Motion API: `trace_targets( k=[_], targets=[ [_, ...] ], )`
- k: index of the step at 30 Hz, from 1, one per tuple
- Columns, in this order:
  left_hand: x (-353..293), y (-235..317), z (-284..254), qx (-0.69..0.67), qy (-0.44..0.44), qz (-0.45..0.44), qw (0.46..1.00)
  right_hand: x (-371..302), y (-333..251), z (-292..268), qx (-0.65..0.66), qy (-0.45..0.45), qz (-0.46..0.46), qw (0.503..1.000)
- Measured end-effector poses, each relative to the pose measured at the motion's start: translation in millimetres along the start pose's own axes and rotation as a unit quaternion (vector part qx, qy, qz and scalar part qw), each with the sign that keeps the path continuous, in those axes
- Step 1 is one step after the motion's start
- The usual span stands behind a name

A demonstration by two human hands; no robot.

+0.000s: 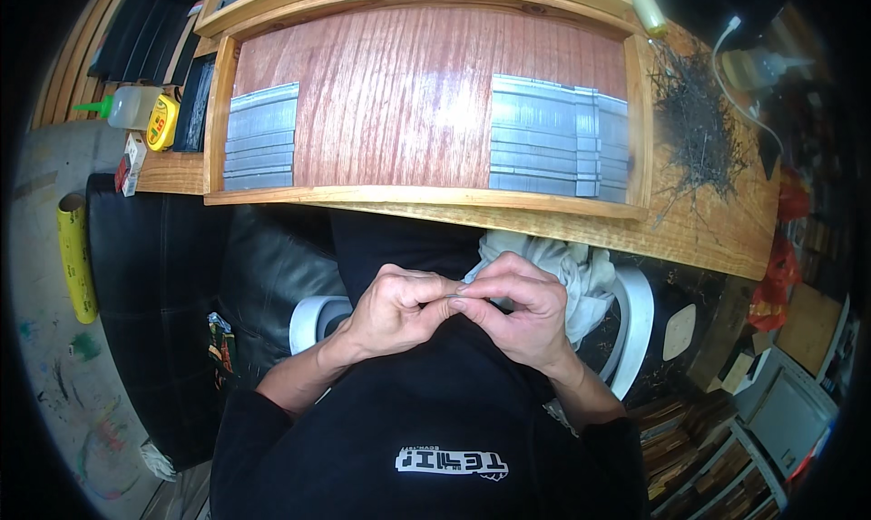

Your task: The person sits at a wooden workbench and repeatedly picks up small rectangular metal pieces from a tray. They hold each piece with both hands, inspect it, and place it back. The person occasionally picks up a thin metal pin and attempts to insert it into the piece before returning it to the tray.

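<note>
My left hand [404,307] and my right hand [517,307] meet in front of my chest, over my lap. Thumb and forefinger of each are pinched together, fingertips touching. Something tiny and dark seems to sit between them, too small to name. Beyond the hands, on the table, lies a shallow wooden tray [426,195] with a reddish wood-grain bottom. Grey strips [260,134] stand in a block at its left end. A wider block of similar grey strips [544,139] fills its right end.
Right of the tray lies a heap of thin dark wire-like pieces [697,121]. A yellow tape measure [162,122] and a green-tipped bottle [132,107] stand at the left. White cloth [581,279] lies by my right hand. A yellow roll [76,257] is at far left.
</note>
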State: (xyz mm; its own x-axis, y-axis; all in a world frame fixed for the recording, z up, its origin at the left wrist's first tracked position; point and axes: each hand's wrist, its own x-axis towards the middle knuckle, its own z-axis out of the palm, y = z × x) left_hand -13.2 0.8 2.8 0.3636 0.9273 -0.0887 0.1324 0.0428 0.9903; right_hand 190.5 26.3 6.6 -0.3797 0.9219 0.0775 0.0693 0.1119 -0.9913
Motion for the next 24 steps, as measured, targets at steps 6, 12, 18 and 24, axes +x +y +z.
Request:
trace_targets(
  k=[6, 12, 18, 24],
  targets=[
    [1.0, 0.5, 2.1, -0.016, 0.009, -0.013, 1.000, -0.1, 0.4, -1.7, 0.011, 0.003, -0.003, 1.000],
    [3.8, 4.8, 2.4, -0.009, 0.008, -0.029, 1.000, 1.2, -4.1, -3.9, -0.019, -0.006, -0.001, 1.000],
    [2.5, 2.4, 4.9, -0.016, 0.024, -0.037, 0.999, 1.9, -4.8, -3.6, -0.038, -0.008, -0.002, 0.999],
    [6.7, 6.3, 6.6, -0.017, 0.016, -0.046, 0.999, 1.3, -7.3, -6.3, -0.049, 0.009, -0.009, 0.999]
  ],
)
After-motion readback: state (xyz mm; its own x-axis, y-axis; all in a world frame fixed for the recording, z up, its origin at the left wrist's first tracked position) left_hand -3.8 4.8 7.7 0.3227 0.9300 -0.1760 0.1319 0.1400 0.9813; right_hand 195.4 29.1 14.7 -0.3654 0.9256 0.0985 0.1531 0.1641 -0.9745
